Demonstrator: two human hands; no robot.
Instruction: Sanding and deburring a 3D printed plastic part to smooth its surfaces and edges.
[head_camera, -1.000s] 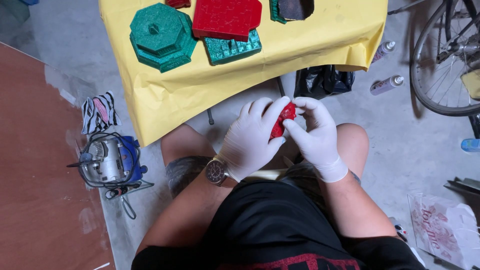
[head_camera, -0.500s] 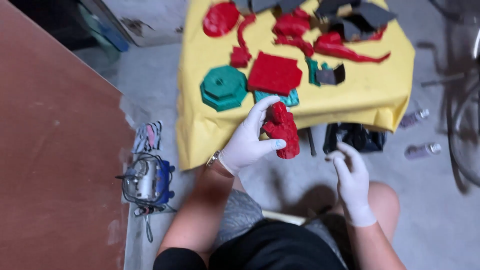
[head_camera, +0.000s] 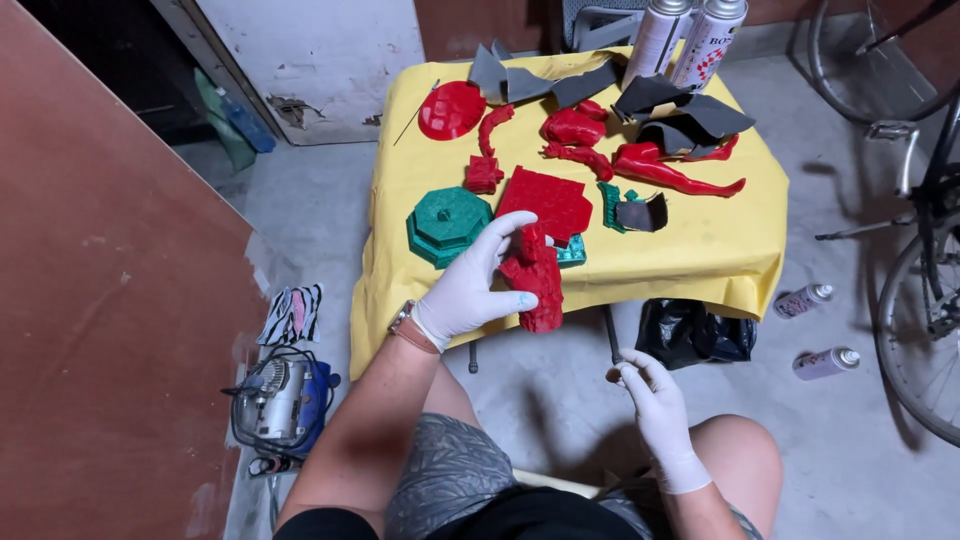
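Observation:
My left hand (head_camera: 470, 285), in a white glove with a wristwatch, grips a rough red plastic piece (head_camera: 535, 278) and holds it up in front of the yellow-covered table (head_camera: 400, 250). My right hand (head_camera: 655, 405), also gloved, hangs lower over the floor and pinches a small dark bit between thumb and fingertips. On the table lie a green octagonal base (head_camera: 448, 225), a flat red square plate (head_camera: 545, 200), a red disc (head_camera: 452, 110), red figure parts (head_camera: 660, 168) and grey sandpaper sheets (head_camera: 680, 112).
Two spray cans (head_camera: 685, 40) stand at the table's far edge; two more cans (head_camera: 822, 330) lie on the floor to the right. A black bag (head_camera: 695, 330) sits under the table. A bicycle wheel (head_camera: 915, 330) is at right, a small compressor (head_camera: 280, 400) at left beside a brown board (head_camera: 110, 300).
My view has tilted up to take in the whole table. My left hand has kept the red piece raised. My right hand came off it and dropped toward the floor.

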